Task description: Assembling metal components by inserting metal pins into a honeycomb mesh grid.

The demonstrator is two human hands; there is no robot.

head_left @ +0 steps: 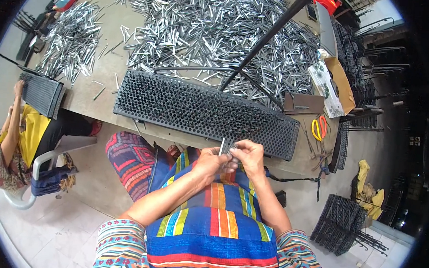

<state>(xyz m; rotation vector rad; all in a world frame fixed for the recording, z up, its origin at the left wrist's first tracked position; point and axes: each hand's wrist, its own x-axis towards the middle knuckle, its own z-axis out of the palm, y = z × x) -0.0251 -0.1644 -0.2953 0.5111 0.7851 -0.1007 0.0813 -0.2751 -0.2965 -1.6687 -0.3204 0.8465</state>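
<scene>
In front of my body, my left hand (212,163) is closed on a few slim silver metal pieces (222,146), whose ends stick up past the fingers. My right hand (250,157) meets it from the other side, thumb and fingers pinched at the same small bundle. Both hands are just off the near edge of a long black perforated rack (284,140), which lies slanted along the table's edge. Dark, narrow pieces fill many of its holes, while holes along the near side and right end are bare. What the right fingertips grip is partly hidden.
A large heap of slim metal pieces (200,31) covers the table (107,99). Orange-and-yellow scissors (318,128), a brown pad (304,104) and an open carton (341,85) lie right. A black bar (268,37) crosses above. A seated person (10,147) works at another rack (39,94) on the left.
</scene>
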